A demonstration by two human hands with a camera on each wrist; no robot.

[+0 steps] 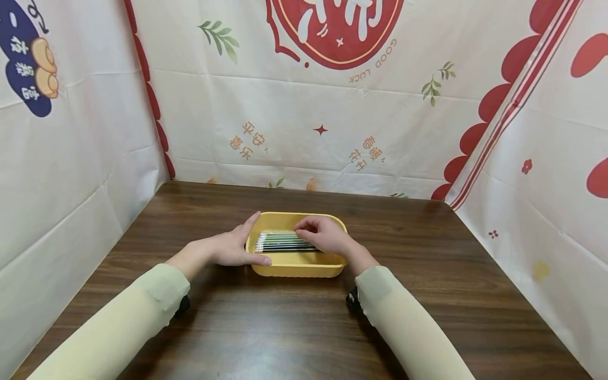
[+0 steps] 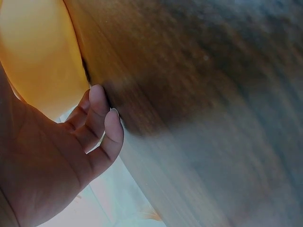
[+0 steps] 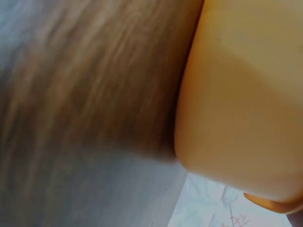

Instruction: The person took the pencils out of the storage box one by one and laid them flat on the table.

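In the head view a yellow plastic basket [image 1: 296, 272] sits on the table. Side by side along it lies a row of several thin green and dark pencils [image 1: 280, 244], their pale ends to the left. My left hand [image 1: 233, 247] holds the basket's left end, thumb over the near rim and index finger up at the far-left corner. The left wrist view has its other fingers [image 2: 97, 111] bent along the outer wall. Reaching over the right end, my right hand [image 1: 325, 234] pinches at the far pencil with thumb and index finger, covering the row's right part.
The brown wooden table [image 1: 285, 327] extends around the basket. A printed white cloth [image 1: 294, 100] hangs behind it, with more cloth at both sides. Dark wrist straps show beneath both sleeves [image 1: 404, 311].
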